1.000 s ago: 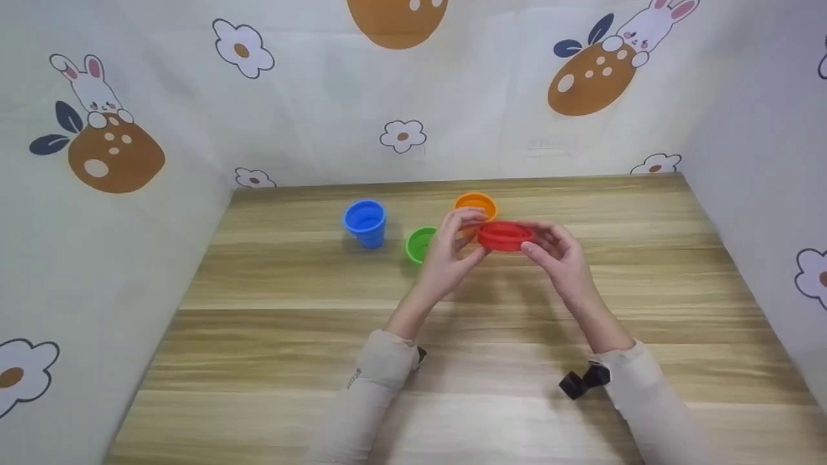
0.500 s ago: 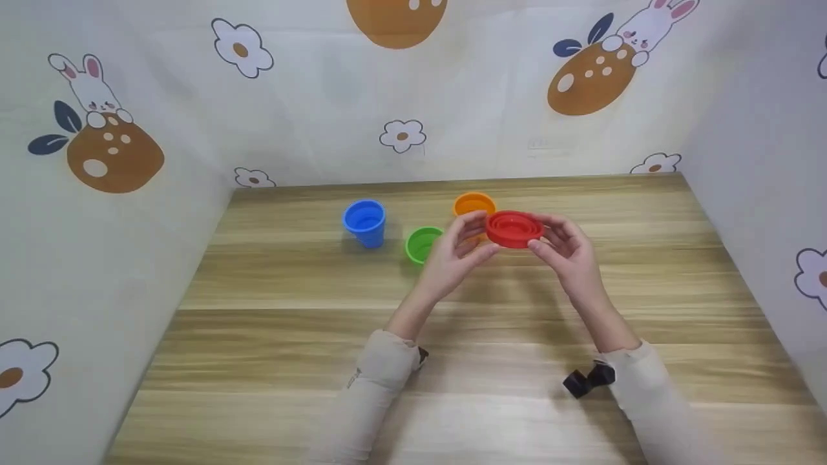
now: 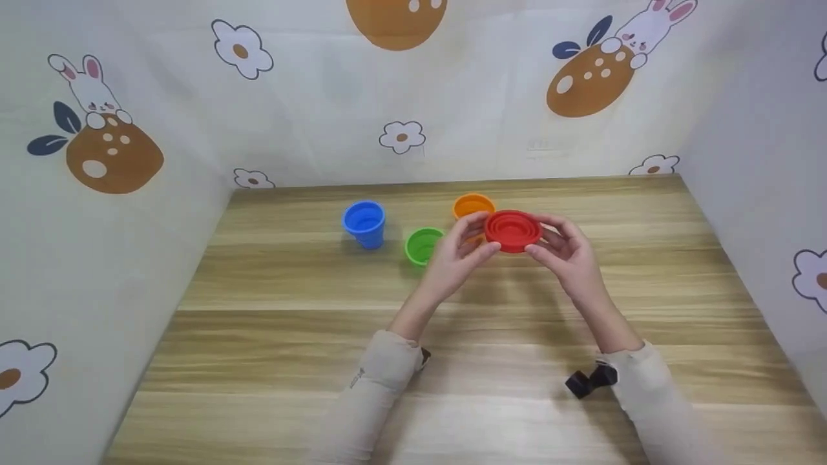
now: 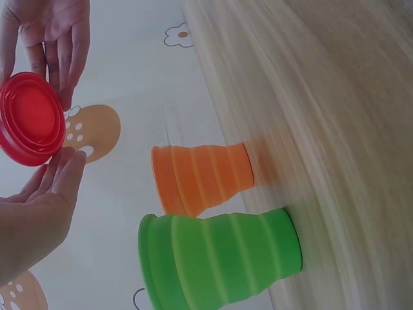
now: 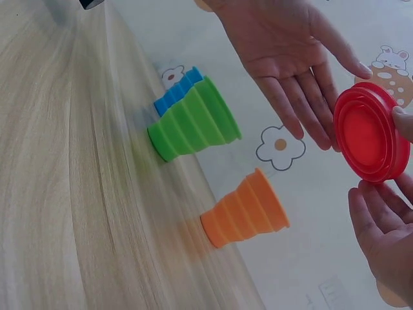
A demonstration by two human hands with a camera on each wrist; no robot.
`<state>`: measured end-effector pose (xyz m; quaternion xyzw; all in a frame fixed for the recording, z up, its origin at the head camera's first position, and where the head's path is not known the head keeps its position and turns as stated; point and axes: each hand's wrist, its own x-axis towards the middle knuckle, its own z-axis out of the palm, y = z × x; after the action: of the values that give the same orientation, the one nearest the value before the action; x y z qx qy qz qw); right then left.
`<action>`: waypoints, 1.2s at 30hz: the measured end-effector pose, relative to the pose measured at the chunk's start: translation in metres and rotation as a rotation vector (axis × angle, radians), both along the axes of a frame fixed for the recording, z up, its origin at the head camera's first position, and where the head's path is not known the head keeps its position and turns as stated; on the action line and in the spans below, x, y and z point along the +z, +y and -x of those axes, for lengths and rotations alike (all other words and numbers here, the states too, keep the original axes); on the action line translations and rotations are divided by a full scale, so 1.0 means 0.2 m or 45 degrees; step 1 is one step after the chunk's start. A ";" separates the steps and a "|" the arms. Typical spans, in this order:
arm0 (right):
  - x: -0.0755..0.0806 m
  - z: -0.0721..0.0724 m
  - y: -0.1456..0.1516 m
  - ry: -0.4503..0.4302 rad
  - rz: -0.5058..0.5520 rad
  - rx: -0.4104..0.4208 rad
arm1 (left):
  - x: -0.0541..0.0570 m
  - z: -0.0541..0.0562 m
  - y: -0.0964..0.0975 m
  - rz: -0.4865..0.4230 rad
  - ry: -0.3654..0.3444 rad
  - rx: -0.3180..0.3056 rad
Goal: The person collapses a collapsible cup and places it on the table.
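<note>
- Blue cup: extended, upright on the table, leftmost of the cups and well apart from both hands
- Green cup: extended, upright on the table, right of the blue cup; the left hand hides part of it in the head view
- Left hand: holds the left side of the red cup between thumb and fingers
- Orange cup: extended, upright on the table, beyond the left hand, partly hidden by it
- Red cup: collapsed flat into concentric rings, held between both hands above the table, ringed face tilted toward the person
- Right hand: holds the right side of the red cup between thumb and fingers
- Black device: at the right cuff
</note>
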<state>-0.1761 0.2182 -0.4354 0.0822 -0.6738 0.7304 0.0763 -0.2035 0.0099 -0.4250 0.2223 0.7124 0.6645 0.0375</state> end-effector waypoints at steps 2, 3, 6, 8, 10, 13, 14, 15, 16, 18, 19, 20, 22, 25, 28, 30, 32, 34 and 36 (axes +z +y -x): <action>0.00 0.00 0.00 0.002 0.000 0.004 | 0.00 0.00 0.00 0.000 0.006 -0.003; 0.00 0.00 0.00 0.002 -0.005 0.006 | 0.00 0.00 0.00 -0.005 0.008 -0.006; 0.00 0.00 0.01 0.007 -0.023 0.011 | 0.00 0.00 0.00 -0.011 0.007 -0.010; 0.00 0.01 0.01 0.011 -0.028 0.016 | 0.00 0.00 0.01 -0.012 0.009 -0.010; 0.00 0.01 0.01 0.018 -0.029 0.022 | 0.00 0.00 0.01 -0.013 0.008 -0.008; 0.00 0.01 0.02 0.020 -0.024 0.031 | 0.00 0.00 0.01 -0.010 0.007 -0.005; 0.00 0.01 0.02 0.020 -0.025 0.033 | 0.00 0.01 0.02 -0.009 0.006 -0.004; 0.00 0.01 0.03 0.020 -0.026 0.036 | 0.00 0.01 0.02 -0.006 0.006 -0.004; 0.00 0.01 0.03 0.019 -0.026 0.038 | 0.00 0.01 0.02 -0.004 0.007 -0.003; 0.00 0.02 0.04 0.018 -0.028 0.039 | 0.00 0.01 0.03 0.000 0.011 -0.002; 0.00 0.02 0.04 0.018 -0.033 0.040 | 0.00 0.02 0.03 0.001 0.014 0.000; 0.00 0.02 0.04 0.020 -0.038 0.041 | 0.00 0.02 0.03 0.002 0.017 0.000; 0.01 0.03 0.05 0.023 -0.049 0.043 | 0.00 0.02 0.04 -0.001 0.025 0.002; 0.01 0.04 0.05 0.028 -0.061 0.046 | 0.00 0.03 0.04 -0.008 0.031 0.003; 0.01 0.05 0.06 0.029 -0.065 0.047 | 0.00 0.04 0.05 -0.007 0.034 0.008; 0.01 0.05 0.07 0.025 -0.075 0.044 | 0.00 0.04 0.06 0.002 0.038 0.014; 0.01 0.06 0.07 0.021 -0.084 0.042 | 0.00 0.04 0.06 0.011 0.039 0.021; 0.00 0.07 0.08 0.020 -0.095 0.041 | -0.01 0.05 0.07 0.018 0.041 0.026; 0.00 0.07 0.08 0.019 -0.103 0.039 | -0.01 0.05 0.07 0.024 0.042 0.030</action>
<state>-0.1908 0.2349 -0.4355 0.1010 -0.7008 0.7030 0.0668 -0.2135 0.0248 -0.4278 0.2244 0.7219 0.6543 0.0199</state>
